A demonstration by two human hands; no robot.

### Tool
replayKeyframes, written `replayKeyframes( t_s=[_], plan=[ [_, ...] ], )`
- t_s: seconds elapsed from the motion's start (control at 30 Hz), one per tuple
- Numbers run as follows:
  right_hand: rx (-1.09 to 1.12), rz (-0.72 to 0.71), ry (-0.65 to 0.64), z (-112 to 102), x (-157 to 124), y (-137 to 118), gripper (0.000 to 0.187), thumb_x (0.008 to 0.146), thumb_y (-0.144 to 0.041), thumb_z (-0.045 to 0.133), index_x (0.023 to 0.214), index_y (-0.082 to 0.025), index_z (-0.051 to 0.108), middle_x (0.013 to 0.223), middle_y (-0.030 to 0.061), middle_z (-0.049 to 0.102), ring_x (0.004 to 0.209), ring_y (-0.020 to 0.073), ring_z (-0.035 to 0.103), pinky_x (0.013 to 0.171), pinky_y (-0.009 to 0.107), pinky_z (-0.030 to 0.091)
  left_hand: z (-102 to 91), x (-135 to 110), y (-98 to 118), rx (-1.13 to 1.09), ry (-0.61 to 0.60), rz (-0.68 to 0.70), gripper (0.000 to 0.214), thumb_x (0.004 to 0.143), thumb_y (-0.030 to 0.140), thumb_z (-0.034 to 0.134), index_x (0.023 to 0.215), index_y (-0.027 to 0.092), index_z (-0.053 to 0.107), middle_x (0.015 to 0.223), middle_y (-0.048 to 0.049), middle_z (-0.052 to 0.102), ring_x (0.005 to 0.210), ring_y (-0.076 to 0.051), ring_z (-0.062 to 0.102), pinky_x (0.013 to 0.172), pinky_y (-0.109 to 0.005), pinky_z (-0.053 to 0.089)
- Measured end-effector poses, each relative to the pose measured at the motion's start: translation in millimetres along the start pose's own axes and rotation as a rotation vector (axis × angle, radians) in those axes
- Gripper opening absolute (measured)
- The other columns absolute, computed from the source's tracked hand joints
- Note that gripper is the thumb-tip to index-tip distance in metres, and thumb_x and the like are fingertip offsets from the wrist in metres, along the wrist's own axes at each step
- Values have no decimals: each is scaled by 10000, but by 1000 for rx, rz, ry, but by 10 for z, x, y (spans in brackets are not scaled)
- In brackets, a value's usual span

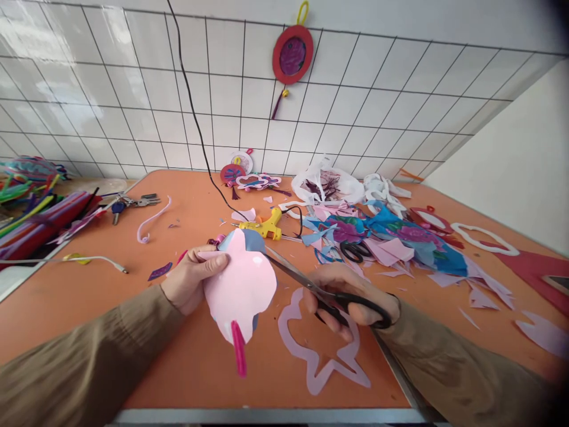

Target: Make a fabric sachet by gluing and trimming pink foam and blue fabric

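Observation:
My left hand (192, 283) pinches a pink paper shape (242, 287) with a blue layer behind it and a bright pink pipe cleaner (239, 349) hanging from its bottom. My right hand (351, 295) grips black-handled scissors (329, 296); their blades reach to the paper's upper right edge. Both hands hover over the orange table (186, 362). A pink paper outline offcut (317, 356) lies flat on the table below the scissors.
A yellow glue gun (263, 228) with a black cord lies behind the hands. A heap of coloured paper scraps (391, 240) and a second pair of scissors (355, 251) lie at right. Pipe cleaners (31, 219) and keys (133, 203) are at left. A round red ornament (292, 54) hangs on the tiled wall.

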State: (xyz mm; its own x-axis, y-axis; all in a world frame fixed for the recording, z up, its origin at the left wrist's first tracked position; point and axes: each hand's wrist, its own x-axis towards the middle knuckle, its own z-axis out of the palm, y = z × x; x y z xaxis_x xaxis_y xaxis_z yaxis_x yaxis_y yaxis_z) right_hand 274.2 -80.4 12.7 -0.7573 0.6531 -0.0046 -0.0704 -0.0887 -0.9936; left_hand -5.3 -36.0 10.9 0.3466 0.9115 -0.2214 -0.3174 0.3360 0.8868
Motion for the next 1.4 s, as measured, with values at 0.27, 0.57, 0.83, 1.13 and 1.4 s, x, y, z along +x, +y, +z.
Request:
replayKeyframes(
  t_s=[0.27, 0.57, 0.83, 1.13, 1.4],
  plan=[
    [43, -5, -52, -69, 67, 136, 564, 755, -644, 655, 946, -119, 583, 630, 0, 589, 413, 71, 524, 397, 168, 402, 106, -20, -10, -71, 60, -97, 420, 388, 420, 924, 528, 109, 680, 528, -69, 671, 471, -167, 607, 454, -250, 461],
    [36, -22, 21, 12, 163, 220, 633, 719, -707, 635, 954, -124, 567, 664, 17, 588, 470, 96, 530, 481, 226, 434, 68, -33, -124, -89, 84, -115, 398, 515, 410, 882, 510, 129, 599, 459, 17, 510, 442, -108, 477, 459, -241, 391],
    [77, 46, -28, 21, 175, 220, 690, 623, -755, 672, 861, -113, 586, 612, 22, 575, 452, 108, 539, 464, 226, 436, 137, -56, -169, -5, 11, -122, 545, 539, 466, 855, 428, 151, 424, 440, 52, 357, 431, -62, 332, 434, -217, 273],
    [19, -9, 40, 118, 214, 25, 658, 667, -779, 614, 828, -143, 571, 647, 20, 585, 519, 112, 549, 494, 223, 440, 154, -53, -165, 18, 31, -161, 509, 535, 464, 856, 430, 137, 480, 452, 40, 386, 458, -77, 353, 458, -232, 284],
    [182, -81, 22, 175, 245, 54, 573, 755, -678, 626, 946, -139, 583, 649, 3, 571, 473, 94, 542, 485, 210, 430, 340, -151, 10, -69, 233, -118, 545, 502, 437, 874, 426, 160, 411, 442, 68, 321, 436, -60, 301, 431, -215, 255]
  ],
)
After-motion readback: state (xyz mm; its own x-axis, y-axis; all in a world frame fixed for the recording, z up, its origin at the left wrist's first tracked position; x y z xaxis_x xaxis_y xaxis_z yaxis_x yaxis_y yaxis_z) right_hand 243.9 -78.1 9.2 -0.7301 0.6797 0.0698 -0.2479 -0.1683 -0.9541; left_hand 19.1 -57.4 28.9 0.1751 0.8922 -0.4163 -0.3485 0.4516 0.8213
